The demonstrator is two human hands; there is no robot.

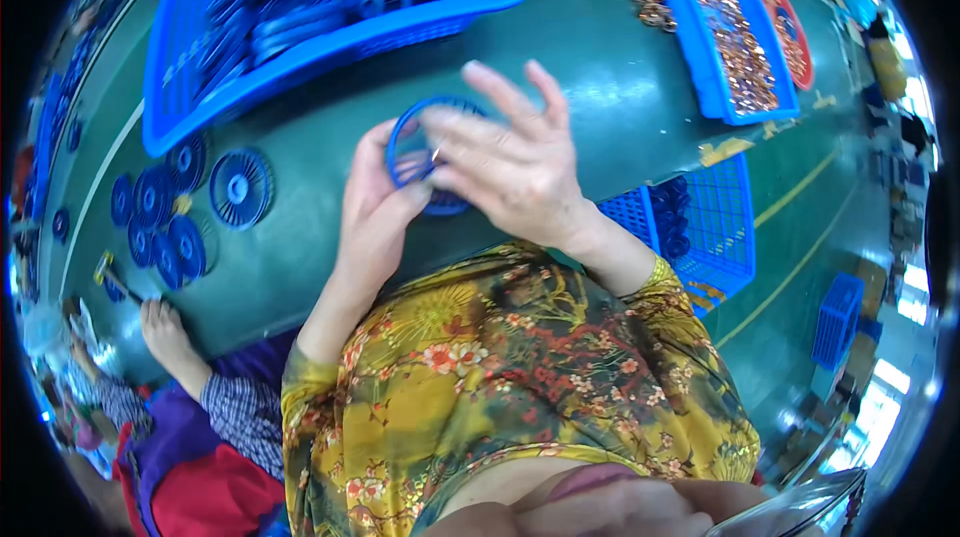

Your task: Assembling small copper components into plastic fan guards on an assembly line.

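Note:
My left hand (373, 187) is closed on the rim of a blue plastic spoked wheel (394, 159), which it holds up over the green table. Above the wheel is my right hand (525, 165), partly smeared by motion. Its thumb and forefinger come together at the wheel's middle around a small copper-coloured piece (437, 154), while the outer fingers stick up. Part of the wheel is hidden behind the right hand. Another blue wheel (240, 189) lies flat on the table to the left.
A big blue basket (330, 51) of wheels stands at the far side. Copper-coloured parts fill a long blue tray (743, 62) at the far right, beside a red tray (790, 22). A blue crate (735, 222) sits below the table edge. At left, a co-worker's hand (168, 337) is near several wheels (152, 199).

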